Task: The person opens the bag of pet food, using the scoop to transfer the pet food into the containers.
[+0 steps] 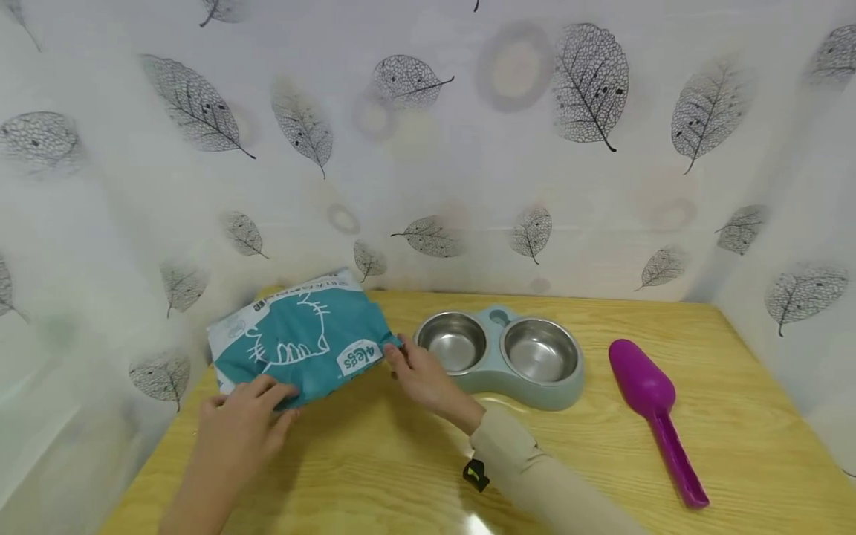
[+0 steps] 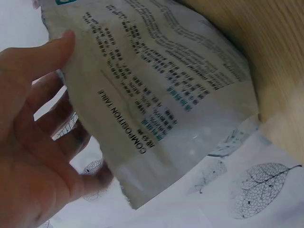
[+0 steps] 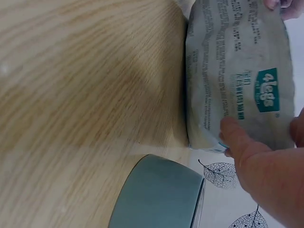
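Bag (image 1: 314, 338), teal and white, slants over the table (image 1: 361, 468) between both hands: the left hand (image 1: 247, 416) pinches its edge at seven o'clock, the right hand (image 1: 424, 379) grips its corner at four. Toward three o'clock stands a double bowl (image 1: 495, 364) (two steel dishes), its near-left side partly covered by the right hand; beyond, at four o'clock from it, lies a purple scoop (image 1: 658, 409). Left fingers run partly behind the bag; its underside perhaps touches the table.
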### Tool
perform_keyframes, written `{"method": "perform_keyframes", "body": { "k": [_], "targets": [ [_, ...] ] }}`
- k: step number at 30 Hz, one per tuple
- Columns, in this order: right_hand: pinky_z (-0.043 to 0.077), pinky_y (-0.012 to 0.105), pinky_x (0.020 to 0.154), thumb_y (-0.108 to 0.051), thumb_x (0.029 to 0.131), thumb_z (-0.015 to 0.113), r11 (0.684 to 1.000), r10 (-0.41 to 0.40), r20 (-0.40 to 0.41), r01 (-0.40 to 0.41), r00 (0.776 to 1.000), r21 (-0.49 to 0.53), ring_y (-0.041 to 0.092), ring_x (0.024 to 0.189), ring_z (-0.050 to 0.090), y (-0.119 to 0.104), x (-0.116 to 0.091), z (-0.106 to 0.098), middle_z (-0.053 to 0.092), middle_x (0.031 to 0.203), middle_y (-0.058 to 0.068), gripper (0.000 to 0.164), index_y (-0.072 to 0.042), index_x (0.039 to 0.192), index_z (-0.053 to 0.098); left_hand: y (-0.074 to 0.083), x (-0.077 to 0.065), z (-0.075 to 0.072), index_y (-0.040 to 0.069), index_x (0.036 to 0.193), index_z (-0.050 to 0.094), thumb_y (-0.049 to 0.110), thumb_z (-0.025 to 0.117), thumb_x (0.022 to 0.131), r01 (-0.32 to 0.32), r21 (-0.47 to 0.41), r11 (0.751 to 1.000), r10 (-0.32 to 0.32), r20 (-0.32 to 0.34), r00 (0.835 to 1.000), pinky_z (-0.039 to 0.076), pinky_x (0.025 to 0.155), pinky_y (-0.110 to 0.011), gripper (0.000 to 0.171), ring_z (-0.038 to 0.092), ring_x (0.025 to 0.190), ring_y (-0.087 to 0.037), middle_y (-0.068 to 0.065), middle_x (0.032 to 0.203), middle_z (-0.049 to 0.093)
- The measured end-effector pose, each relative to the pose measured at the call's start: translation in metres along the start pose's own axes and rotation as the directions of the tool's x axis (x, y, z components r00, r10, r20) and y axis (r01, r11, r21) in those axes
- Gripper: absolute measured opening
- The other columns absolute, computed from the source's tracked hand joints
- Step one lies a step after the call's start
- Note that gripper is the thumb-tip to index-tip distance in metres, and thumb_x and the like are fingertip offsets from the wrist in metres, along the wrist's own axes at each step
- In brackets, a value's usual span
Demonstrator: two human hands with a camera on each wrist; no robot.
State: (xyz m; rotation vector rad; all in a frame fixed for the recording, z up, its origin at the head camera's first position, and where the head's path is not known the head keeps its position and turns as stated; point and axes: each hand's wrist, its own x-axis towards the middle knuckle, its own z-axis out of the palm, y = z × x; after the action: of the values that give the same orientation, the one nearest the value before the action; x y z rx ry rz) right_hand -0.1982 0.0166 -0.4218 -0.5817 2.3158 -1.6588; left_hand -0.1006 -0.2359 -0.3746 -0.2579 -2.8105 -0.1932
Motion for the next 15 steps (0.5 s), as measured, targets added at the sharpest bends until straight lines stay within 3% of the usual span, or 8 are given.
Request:
{"method": "perform_keyframes", "body": {
  "k": [3,5,6,10,12,13,15],
  "targets": [
    [0.061,0.044,0.091,-0.030,0.112,0.041,0.999,0.000,0.000,0.000,1.000,0.033,0.039,0.114,0.069,0.002,-0.007,0.002,0.066,0.101,0.017,0.052,0.011,0.145,0.044,0.004,-0.003,0.000,0.015,0.101,0.078,0.026,0.086,0.082,0.012,-0.049,0.999,-0.008,0.086,0.996,0.057,0.073,-0.052,0.023,0.068,0.088,-0.026,0.000,0.094,0.069],
    [0.063,0.036,0.077,-0.029,0.111,0.047,0.999,0.019,-0.001,-0.019,1.000,0.028,0.032,0.093,0.074,0.002,-0.012,0.003,0.066,0.087,0.011,0.047,0.008,0.140,0.050,0.004,-0.005,0.001,0.014,0.101,0.078,0.028,0.086,0.083,0.015,-0.072,0.997,-0.007,0.102,0.995,0.059,0.070,-0.046,0.024,0.068,0.087,-0.025,0.000,0.092,0.068],
    [0.062,0.034,0.075,-0.029,0.109,0.051,0.999,0.037,-0.005,-0.037,0.999,0.024,0.030,0.092,0.074,0.001,-0.015,0.004,0.069,0.089,0.012,0.045,0.005,0.139,0.052,0.005,-0.006,0.002,0.014,0.103,0.078,0.029,0.085,0.084,0.018,-0.072,0.997,-0.010,0.107,0.994,0.059,0.069,-0.045,0.026,0.068,0.087,-0.025,0.000,0.093,0.069],
    [0.060,0.031,0.070,-0.030,0.101,0.065,0.986,0.152,-0.008,-0.151,0.988,0.064,0.027,0.091,0.075,-0.002,-0.024,0.012,0.071,0.119,0.023,0.050,-0.002,0.141,0.055,0.012,-0.006,0.010,0.013,0.106,0.079,0.029,0.080,0.089,-0.002,-0.023,1.000,0.003,0.030,1.000,0.060,0.067,-0.046,0.023,0.070,0.086,-0.028,-0.003,0.093,0.072],
    [0.062,0.036,0.080,-0.030,0.099,0.069,0.979,0.179,-0.003,-0.178,0.984,0.099,0.036,0.108,0.073,-0.003,-0.026,0.017,0.062,0.139,0.028,0.053,-0.001,0.141,0.057,0.017,-0.005,0.016,0.013,0.103,0.079,0.025,0.079,0.090,-0.018,0.004,1.000,0.018,-0.031,0.999,0.060,0.063,-0.045,0.017,0.071,0.083,-0.028,-0.002,0.090,0.072],
    [0.063,0.035,0.077,-0.029,0.098,0.070,0.977,0.180,0.005,-0.179,0.984,0.120,0.037,0.105,0.074,-0.003,-0.026,0.018,0.063,0.138,0.028,0.051,0.000,0.139,0.060,0.020,-0.004,0.018,0.013,0.099,0.079,0.023,0.079,0.091,-0.032,0.007,0.999,0.032,-0.059,0.998,0.059,0.063,-0.044,0.013,0.071,0.081,-0.027,-0.001,0.088,0.072],
    [0.059,0.028,0.069,-0.027,0.098,0.070,0.980,0.162,0.007,-0.161,0.987,0.118,0.033,0.092,0.076,-0.004,-0.025,0.019,0.074,0.119,0.023,0.042,0.001,0.130,0.066,0.026,-0.003,0.022,0.015,0.094,0.079,0.021,0.079,0.090,-0.052,0.002,0.999,0.052,-0.077,0.996,0.059,0.062,-0.042,0.007,0.070,0.077,-0.024,0.001,0.085,0.071]
  ]
}}
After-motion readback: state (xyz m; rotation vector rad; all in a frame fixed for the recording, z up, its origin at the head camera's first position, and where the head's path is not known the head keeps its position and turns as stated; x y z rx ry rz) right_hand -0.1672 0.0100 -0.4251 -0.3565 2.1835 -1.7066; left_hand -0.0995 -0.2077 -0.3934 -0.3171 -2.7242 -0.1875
